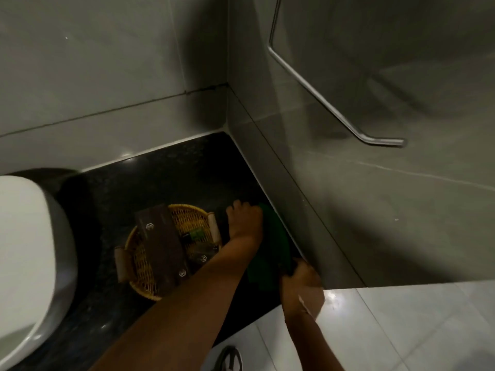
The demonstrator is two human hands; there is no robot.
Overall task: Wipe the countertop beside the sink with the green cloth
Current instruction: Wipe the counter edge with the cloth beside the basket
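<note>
Pressing the green cloth (276, 245) flat on the dark countertop (171, 183), the left hand (245, 222) lies palm down on the cloth's far end, fingers curled a little over the edge. The right hand (301, 283) closes around the cloth's near end, at the front edge of the countertop; I cannot tell how tight this grip is, because the picture is blurred there.

I take the wicker basket (166, 250) as the landmark. The cloth lies just to the right of the basket, in the narrow strip between the basket and the side wall (308, 210). The white sink (29, 250) is on the other side of the basket, to its left.

The main risk, as I judge it, is the basket. The left forearm crosses over its right part, and the left hand is just beside its right handle (214, 227). A wide stroke toward the basket can push it toward the sink, or tip out the dark box (160, 242) that leans inside it. The right hand is at the counter's edge, so a pull toward the person can drag the cloth off the surface. The strip against the wall is tight, so the corner behind the basket may stay unwiped.
</note>
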